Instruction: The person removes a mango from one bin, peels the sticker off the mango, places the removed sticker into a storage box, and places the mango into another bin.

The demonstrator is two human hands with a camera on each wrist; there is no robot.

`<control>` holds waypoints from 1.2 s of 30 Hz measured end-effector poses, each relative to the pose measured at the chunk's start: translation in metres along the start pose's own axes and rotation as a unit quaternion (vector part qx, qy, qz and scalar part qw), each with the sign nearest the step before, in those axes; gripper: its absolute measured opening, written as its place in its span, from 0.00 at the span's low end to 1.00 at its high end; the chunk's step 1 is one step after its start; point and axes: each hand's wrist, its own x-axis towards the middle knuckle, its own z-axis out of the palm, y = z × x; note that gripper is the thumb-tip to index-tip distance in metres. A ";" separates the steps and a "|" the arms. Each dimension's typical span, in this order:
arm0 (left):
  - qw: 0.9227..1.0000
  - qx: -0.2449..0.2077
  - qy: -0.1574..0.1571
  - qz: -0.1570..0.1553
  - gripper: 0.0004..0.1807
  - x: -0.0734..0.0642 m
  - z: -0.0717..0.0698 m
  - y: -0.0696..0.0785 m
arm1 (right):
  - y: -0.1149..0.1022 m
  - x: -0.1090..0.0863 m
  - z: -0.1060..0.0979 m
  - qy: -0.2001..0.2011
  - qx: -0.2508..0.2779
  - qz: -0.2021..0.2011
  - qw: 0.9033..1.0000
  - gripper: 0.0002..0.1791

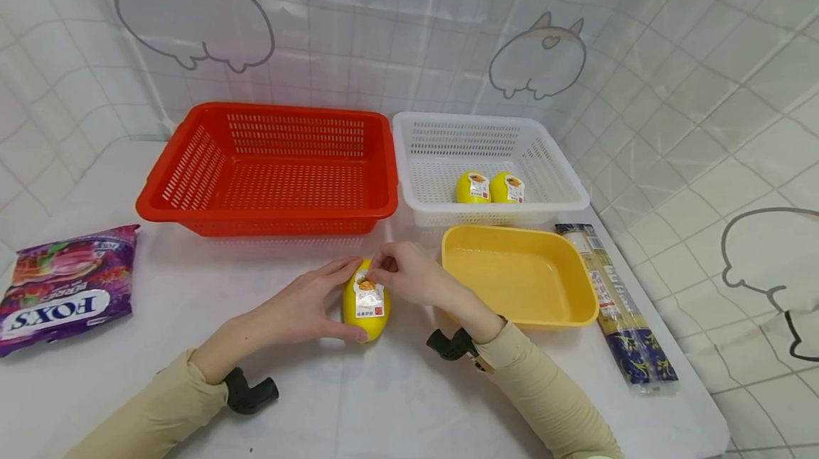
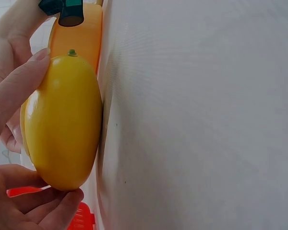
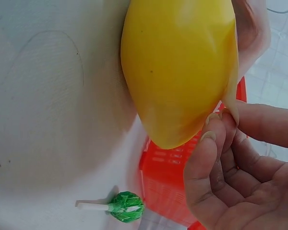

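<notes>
On the white table lies a smooth yellow melon [image 1: 367, 325] with a white printed label [image 1: 369, 300] on its upper side. My left hand [image 1: 307, 308] holds it from the left, the thumb at the green-stemmed end and the fingers curled around the other end, as the left wrist view shows. From the right, my right hand [image 1: 409, 274] reaches over the label's far end. Thumb and forefinger pinch a thin lifted flap [image 3: 232, 108] at the melon's surface, seemingly the label's edge. The melon's underside is hidden.
A red basket [image 1: 269, 214] stands behind the hands. Beside it, a white basket [image 1: 493, 208] holds two labelled yellow melons [image 1: 474, 187]. A yellow tub [image 1: 518, 274], noodle packs [image 1: 617, 303] and a purple Fox's bag [image 1: 70, 281] lie around. A green-wrapped lollipop [image 3: 126, 207] shows too.
</notes>
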 end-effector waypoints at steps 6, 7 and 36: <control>1.000 0.000 0.000 0.003 0.65 0.000 0.000 0.000 | 0.000 0.000 0.000 -0.002 0.001 -0.001 1.000 0.04; 1.000 -0.001 0.000 0.003 0.65 0.000 0.000 0.000 | 0.000 -0.001 0.000 -0.001 0.001 -0.001 1.000 0.04; 1.000 -0.015 -0.007 -0.016 0.66 0.002 -0.001 -0.003 | -0.007 -0.009 -0.023 0.033 0.036 -0.043 0.998 0.04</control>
